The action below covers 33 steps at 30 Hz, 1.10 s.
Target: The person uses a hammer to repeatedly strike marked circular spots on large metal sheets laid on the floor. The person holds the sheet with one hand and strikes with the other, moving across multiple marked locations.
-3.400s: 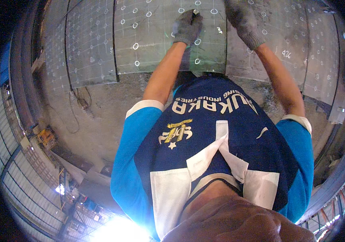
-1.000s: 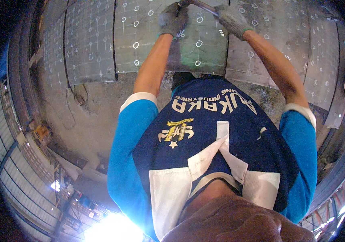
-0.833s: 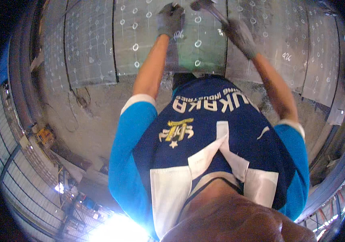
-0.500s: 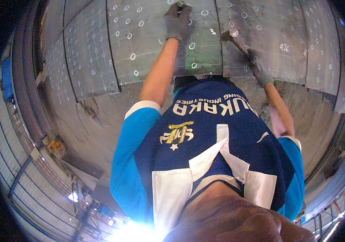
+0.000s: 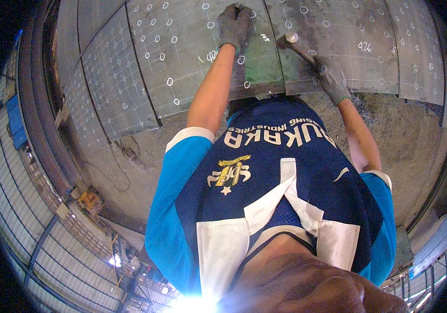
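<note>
My left hand [image 5: 235, 25], in a dark grey glove, is closed at the far side of a steel plate [image 5: 187, 49] marked with chalk lines and circles. Its fingers pinch something small and dark that I cannot make out. My right hand [image 5: 332, 79], in a lighter grey glove, grips a hammer [image 5: 301, 52] by its handle. The hammer's head, with a shiny worn face, points toward the left hand and is over the plates near a seam. Whether it touches the metal cannot be told.
More chalk-marked plates [image 5: 114, 78] lie side by side to the left and right, with dark seams between them. Dusty ground [image 5: 145, 151] runs along their near edge, with a thin cable on it. Long steel beams [image 5: 38, 104] and a yellow machine [image 5: 90, 201] stand at the left.
The view has turned slightly, so the plates appear shifted. My left hand has moved a little to the right across the plate. My right hand still holds the hammer near the seam.
</note>
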Each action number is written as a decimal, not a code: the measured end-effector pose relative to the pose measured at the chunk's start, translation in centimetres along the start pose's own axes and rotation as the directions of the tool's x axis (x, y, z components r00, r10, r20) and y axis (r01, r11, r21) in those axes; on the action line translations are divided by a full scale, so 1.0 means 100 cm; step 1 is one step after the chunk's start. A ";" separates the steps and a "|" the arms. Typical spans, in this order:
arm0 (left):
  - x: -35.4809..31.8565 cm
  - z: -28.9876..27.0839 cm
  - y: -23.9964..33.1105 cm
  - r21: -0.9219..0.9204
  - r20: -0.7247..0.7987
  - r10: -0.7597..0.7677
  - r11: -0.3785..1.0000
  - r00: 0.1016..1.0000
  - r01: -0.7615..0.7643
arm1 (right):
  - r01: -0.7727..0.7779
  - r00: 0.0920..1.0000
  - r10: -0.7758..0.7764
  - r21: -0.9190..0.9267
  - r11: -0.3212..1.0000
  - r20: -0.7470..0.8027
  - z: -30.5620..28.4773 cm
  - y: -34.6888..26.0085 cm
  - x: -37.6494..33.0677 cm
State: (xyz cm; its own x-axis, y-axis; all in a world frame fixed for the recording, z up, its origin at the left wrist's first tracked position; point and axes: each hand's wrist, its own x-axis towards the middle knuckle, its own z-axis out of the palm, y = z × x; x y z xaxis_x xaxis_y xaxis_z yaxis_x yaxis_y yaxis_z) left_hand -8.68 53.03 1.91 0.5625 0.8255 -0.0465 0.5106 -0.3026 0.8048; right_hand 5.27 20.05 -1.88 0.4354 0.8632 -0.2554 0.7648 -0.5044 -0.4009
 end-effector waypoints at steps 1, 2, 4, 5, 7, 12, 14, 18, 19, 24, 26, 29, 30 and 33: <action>-0.002 0.000 0.005 -0.005 -0.004 0.008 1.000 1.000 -0.008 | -0.014 1.000 0.013 0.015 1.000 0.003 0.001 0.001 0.000; -0.006 0.000 0.011 -0.010 -0.009 0.016 1.000 1.000 -0.016 | 0.019 0.998 -0.017 0.028 0.999 -0.060 0.002 0.002 -0.002; -0.009 -0.002 0.018 -0.004 -0.023 0.017 1.000 1.000 -0.017 | 0.091 0.979 -0.080 0.050 0.995 -0.185 -0.001 -0.002 -0.006; -0.009 -0.004 0.019 0.007 -0.032 0.010 1.000 0.999 -0.010 | 0.082 0.983 -0.069 0.071 0.994 -0.171 -0.006 -0.007 -0.005; -0.010 -0.005 0.022 0.001 -0.026 -0.006 1.000 1.000 0.006 | 0.060 0.989 -0.044 0.110 0.992 -0.142 -0.018 -0.015 -0.005; -0.009 -0.006 0.018 0.028 -0.020 0.043 0.999 0.999 -0.042 | 0.103 0.979 -0.095 0.036 0.994 -0.183 -0.012 -0.010 -0.005; -0.013 -0.006 0.026 0.002 -0.032 0.012 1.000 0.999 -0.012 | 0.099 0.982 -0.094 0.026 0.995 -0.165 -0.010 -0.008 -0.004; -0.010 0.003 0.022 0.138 -0.070 0.045 0.990 0.997 -0.035 | 0.121 0.982 -0.124 -0.026 0.992 -0.140 0.003 0.012 0.019; -0.008 0.004 0.022 0.106 -0.031 0.044 0.994 0.999 -0.041 | 0.135 0.977 -0.139 -0.037 0.990 -0.162 0.008 0.016 0.024; 0.001 0.017 -0.020 -0.159 -0.048 0.139 0.977 0.989 -0.145 | 0.293 0.925 -0.193 0.294 0.910 -0.327 -0.068 -0.039 0.081; -0.004 0.008 0.000 -0.152 0.059 0.082 0.986 0.995 -0.072 | 0.331 0.915 -0.246 0.247 0.911 -0.321 -0.081 -0.040 0.112; -0.003 0.006 0.003 -0.078 0.088 0.107 0.992 0.990 -0.100 | 0.335 0.932 -0.240 0.391 0.857 -0.271 -0.071 -0.040 0.155; 0.000 0.008 0.003 -0.047 0.081 0.139 0.990 0.987 -0.135 | 0.316 0.944 -0.231 0.445 0.838 -0.235 -0.066 -0.035 0.162; -0.002 0.007 0.009 0.209 0.062 0.149 0.965 0.987 -0.159 | 0.300 0.951 -0.253 0.345 0.889 -0.175 -0.063 -0.013 0.158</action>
State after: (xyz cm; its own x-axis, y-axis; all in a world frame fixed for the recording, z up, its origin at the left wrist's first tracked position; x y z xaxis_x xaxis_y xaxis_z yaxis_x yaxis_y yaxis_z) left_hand -7.89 52.23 2.26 0.6718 0.7398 0.0374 0.5390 -0.5228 0.6604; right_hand 14.15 34.43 0.10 0.3037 0.9527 0.0129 0.6472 -0.1963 -0.7366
